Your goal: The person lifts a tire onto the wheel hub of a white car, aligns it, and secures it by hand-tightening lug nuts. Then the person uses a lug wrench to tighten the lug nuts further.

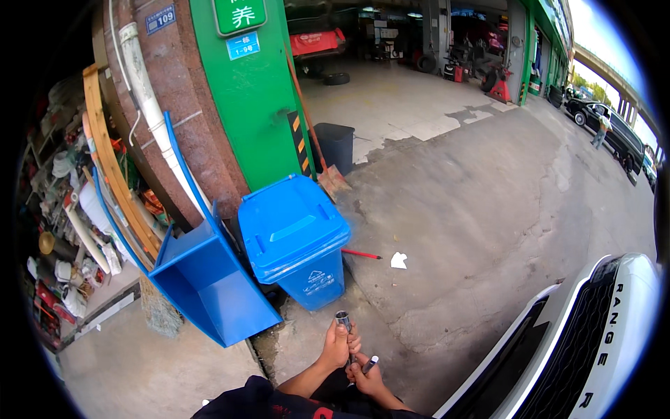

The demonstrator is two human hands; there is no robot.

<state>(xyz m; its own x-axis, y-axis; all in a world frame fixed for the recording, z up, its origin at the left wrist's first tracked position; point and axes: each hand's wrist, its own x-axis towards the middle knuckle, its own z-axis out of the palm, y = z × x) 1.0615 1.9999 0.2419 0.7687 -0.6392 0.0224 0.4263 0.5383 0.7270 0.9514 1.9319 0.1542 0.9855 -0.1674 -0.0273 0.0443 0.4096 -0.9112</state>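
Observation:
In front of my body, near the lower edge of the head view, my left hand [338,347] is wrapped round a shiny metal socket [342,318]. Its open round end points up out of the fist. Just below and to the right, my right hand [367,378] is closed on a slim metal bar [373,362], whose pale end sticks out above the fingers. The two hands almost touch. My fingers hide whether bar and socket are joined.
A lidded blue wheelie bin [296,234] stands ahead, with a tipped blue handcart [216,286] on its left. A red stick [361,254] and white scrap [398,260] lie on the concrete. At right is a white car's front [558,349]. A shovel [331,180] leans by the garage.

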